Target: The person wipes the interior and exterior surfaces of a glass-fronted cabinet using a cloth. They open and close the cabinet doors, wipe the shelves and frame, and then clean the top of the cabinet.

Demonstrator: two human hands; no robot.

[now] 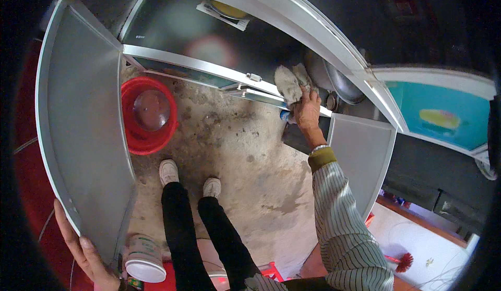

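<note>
My right hand (307, 113) holds a greyish-white fluffy cloth (287, 83) against the dark shelf (258, 52) inside an aluminium-framed cabinet, close to the shelf's front rail. Part of the cloth is folded up beyond my fingers. At the lower left, my left hand (88, 261) grips the edge of an open grey cabinet door (90, 103), which has a pale metal frame. A round metal pan (344, 85) stands on the shelf to the right of the cloth. Farther back lies a yellow round item (231, 10) on printed paper.
A red plastic basin (169, 134) sits on the stained concrete floor (250, 166) behind the door. A white lidded bucket (145, 257) is near my feet. Another grey door (362, 150) hangs open at the right. A red brush head (404, 262) is at the lower right.
</note>
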